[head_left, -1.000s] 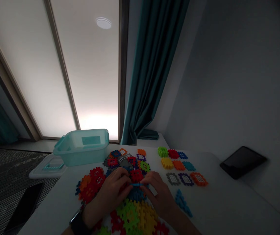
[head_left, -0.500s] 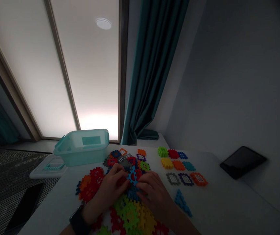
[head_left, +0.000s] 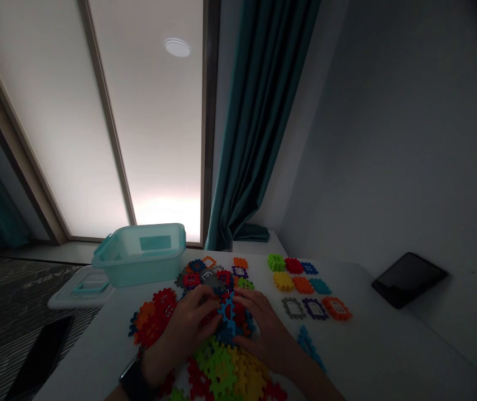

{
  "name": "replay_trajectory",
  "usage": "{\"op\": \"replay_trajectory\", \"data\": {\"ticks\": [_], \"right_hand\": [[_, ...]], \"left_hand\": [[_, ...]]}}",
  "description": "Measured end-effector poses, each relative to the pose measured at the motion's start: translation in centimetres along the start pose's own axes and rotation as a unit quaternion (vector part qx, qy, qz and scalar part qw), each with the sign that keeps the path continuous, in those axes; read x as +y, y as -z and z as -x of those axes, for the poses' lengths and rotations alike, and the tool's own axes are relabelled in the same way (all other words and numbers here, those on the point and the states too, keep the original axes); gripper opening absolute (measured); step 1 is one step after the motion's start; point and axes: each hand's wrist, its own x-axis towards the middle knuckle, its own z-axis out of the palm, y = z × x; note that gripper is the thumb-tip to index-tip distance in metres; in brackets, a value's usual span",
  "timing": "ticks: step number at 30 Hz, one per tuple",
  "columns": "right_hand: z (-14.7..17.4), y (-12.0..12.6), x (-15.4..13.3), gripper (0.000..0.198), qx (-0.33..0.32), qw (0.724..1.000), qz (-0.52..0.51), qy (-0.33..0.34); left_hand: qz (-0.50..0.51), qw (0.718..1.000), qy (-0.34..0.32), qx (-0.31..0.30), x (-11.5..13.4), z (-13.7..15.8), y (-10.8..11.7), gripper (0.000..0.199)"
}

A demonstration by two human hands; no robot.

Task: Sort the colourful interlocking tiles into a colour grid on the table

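Note:
Over the middle of a heap of building pieces, my left hand [head_left: 194, 318] pinches the left side of a light-blue notched building piece [head_left: 227, 313], which has an arched opening and is held tilted up. My right hand [head_left: 266, 329] spans the same piece from the right, fingers at its upper edge and thumb near its lower end. Beneath lie dark-blue pieces [head_left: 224, 335], partly hidden by the hands. Toward me are green pieces [head_left: 217, 365] and yellow pieces [head_left: 249, 376]. Red pieces [head_left: 155, 328] lie left of my left hand.
A teal plastic bin [head_left: 142, 273] stands at the back left, its lid [head_left: 60, 301] beside it. Sorted pieces [head_left: 304, 285] sit in rows at the right, with a light-blue triangular piece [head_left: 310, 348] closer. A black tablet-like object [head_left: 409, 278] lies farther right; a dark flat object [head_left: 40, 356] is lower left.
The light-blue piece has turned and tilted between my hands. My right fingers and thumb have spread wider apart around it. My left hand has barely moved.

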Motion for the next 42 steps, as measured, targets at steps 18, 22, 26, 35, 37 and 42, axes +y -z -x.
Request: {"op": "replay_trajectory", "data": {"ticks": [18,22,26,35,37,42], "right_hand": [[-0.4,1.8,-1.8,0.058,-0.029,0.999,-0.026,0.016],[-0.3,2.2,-2.0,0.055,-0.029,0.999,-0.022,0.013],[-0.1,2.7,-1.9,0.053,-0.029,0.999,-0.016,0.014],[2.1,4.6,-0.9,0.056,-0.021,1.0,0.007,0.001],[3.1,4.9,-0.4,0.059,-0.024,1.0,0.007,-0.01],[6.2,5.8,1.6,0.064,-0.003,0.999,0.024,-0.028]], "left_hand": [[0.004,1.0,0.002,-0.026,0.3,0.2,-0.9,0.015],[0.011,0.999,0.005,-0.029,0.4,0.4,-1.2,0.013],[0.018,0.999,0.014,-0.043,0.7,0.1,-1.6,0.014],[0.024,0.994,0.008,-0.107,2.6,-1.5,-2.5,0.016],[0.017,0.991,-0.001,-0.129,3.4,-1.9,-2.9,0.017],[0.013,0.984,-0.034,-0.172,5.1,-3.3,-4.9,0.013]]}}
